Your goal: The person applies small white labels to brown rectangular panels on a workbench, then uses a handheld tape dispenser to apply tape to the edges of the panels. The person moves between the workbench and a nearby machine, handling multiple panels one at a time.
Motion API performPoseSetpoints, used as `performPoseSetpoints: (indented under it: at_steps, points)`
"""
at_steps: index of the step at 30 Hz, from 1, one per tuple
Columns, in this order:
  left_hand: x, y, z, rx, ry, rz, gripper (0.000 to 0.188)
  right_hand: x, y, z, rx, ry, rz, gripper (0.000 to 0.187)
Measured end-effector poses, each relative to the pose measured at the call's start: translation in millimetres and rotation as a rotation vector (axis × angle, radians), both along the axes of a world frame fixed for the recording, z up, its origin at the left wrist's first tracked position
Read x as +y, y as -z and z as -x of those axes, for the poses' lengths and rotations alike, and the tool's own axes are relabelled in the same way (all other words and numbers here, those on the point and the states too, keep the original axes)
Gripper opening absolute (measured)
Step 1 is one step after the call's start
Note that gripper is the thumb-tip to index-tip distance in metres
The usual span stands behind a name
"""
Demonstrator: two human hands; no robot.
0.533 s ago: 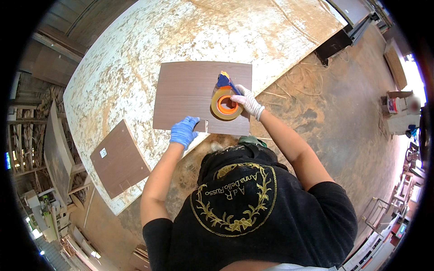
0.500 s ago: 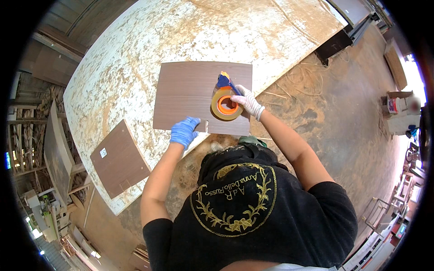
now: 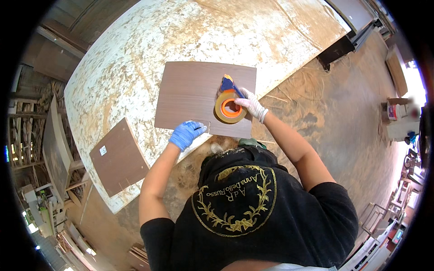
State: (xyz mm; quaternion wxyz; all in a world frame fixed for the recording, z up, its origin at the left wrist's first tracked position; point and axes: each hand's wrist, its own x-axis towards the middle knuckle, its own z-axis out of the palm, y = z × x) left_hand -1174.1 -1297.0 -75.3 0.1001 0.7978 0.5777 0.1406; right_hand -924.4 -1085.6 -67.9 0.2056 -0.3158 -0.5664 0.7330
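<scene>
Tape dispenser (image 3: 229,103) stays gripped in right hand (image 3: 250,104); nothing has shifted.

Even daylight, bright glare at right rim near doorway; tabletop (image 3: 181,40) well lit, soft shadows. Strong fisheye bending at edges, black corners, rim detail blurred.

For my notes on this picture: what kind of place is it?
Probably a woodworking shop: brown veneer panels lie on a large worn worktable, boards are stacked at the left, and wood shavings litter the floor.
</scene>
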Motion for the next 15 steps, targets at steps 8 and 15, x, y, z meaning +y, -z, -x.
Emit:
performPoseSetpoints:
  at_steps: [8,15]
  points:
    - [-15.4,19.2,-3.3,-0.113,-0.106,-0.108,0.028,4.2,3.9,1.0,-0.066,-0.074,-0.088,0.046]
    - [-20.9,6.0,6.3,0.062,-0.442,0.105,0.059,0.2,-2.1,4.6,-0.033,-0.049,-0.067,0.045]
